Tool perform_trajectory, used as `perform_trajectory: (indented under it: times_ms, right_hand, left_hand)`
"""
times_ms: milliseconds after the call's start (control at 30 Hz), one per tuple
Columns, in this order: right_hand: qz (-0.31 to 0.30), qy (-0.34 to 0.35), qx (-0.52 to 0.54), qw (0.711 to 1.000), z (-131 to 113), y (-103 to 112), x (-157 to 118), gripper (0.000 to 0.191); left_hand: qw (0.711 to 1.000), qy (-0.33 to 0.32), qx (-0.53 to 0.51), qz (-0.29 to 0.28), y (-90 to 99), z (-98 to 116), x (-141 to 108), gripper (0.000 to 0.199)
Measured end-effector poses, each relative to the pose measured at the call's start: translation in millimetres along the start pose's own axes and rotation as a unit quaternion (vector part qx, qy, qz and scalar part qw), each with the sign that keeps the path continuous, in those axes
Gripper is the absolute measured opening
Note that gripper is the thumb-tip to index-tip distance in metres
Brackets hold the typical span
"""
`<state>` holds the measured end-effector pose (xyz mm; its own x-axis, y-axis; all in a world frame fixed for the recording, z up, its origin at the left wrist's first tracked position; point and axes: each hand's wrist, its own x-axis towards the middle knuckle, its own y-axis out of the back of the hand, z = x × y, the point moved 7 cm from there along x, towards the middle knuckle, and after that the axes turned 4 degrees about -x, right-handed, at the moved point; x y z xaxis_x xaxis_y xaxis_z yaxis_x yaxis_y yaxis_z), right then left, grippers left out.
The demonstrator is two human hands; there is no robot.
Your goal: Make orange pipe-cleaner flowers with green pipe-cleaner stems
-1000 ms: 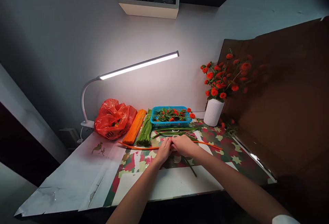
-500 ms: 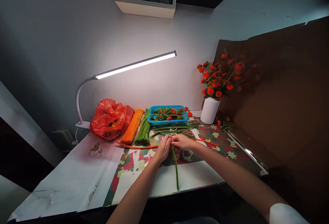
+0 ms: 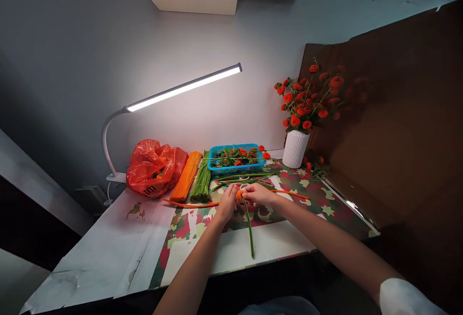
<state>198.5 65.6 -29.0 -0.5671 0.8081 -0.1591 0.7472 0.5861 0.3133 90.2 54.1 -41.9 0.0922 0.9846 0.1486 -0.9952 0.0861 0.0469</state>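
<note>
My left hand (image 3: 227, 205) is closed around the left side of a small orange flower head (image 3: 239, 196) with a fuzzy look. From the other side, the fingers of my right hand (image 3: 257, 194) pinch at the flower where its green pipe-cleaner stem (image 3: 250, 230) begins. That stem hangs down toward the table's front edge. Behind both hands, a long orange pipe cleaner (image 3: 195, 205) lies across the table, its middle hidden by them. Loose green pipe cleaners (image 3: 249, 176) lie just beyond, beside a white ring-shaped thing (image 3: 244, 186).
An orange pipe-cleaner bundle (image 3: 186, 177) and a green bundle (image 3: 201, 180) lie left of a blue basket (image 3: 217, 170) of flower pieces. A red plastic bag (image 3: 155, 168) sits farther left, by the clamp lamp (image 3: 184, 87). A white vase (image 3: 295, 149) of red-orange flowers stands at right.
My fingers have parted slightly, so the orange flower head between them now shows. The camera view has shifted a little.
</note>
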Motion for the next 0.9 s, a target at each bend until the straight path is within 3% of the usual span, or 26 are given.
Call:
perform_trajectory:
  times_ms: [100, 233, 433, 733, 900]
  right_hand:
    - [-0.025, 0.047, -0.057, 0.997, -12, 8, -3, 0.021]
    - [-0.082, 0.090, -0.106, 0.987, -27, 15, -7, 0.019]
    - [-0.111, 0.053, -0.058, 0.991, -24, 15, -7, 0.022]
    - [-0.120, -0.073, 0.105, 0.985, 8, 12, -5, 0.021]
    - [-0.132, -0.124, 0.196, 0.964, 20, 4, -12, 0.015]
  left_hand:
    - [0.980, 0.122, -0.135, -0.076, -7.8, -12, 0, 0.041]
    - [0.949, 0.163, -0.244, -0.116, -13.8, -9, -5, 0.043]
    - [0.959, 0.126, -0.238, -0.091, -8.3, -3, -5, 0.046]
    - [0.983, 0.055, -0.156, -0.080, -4.7, 2, 0, 0.054]
    - [0.992, -0.054, -0.063, -0.096, -5.6, 18, -3, 0.043]
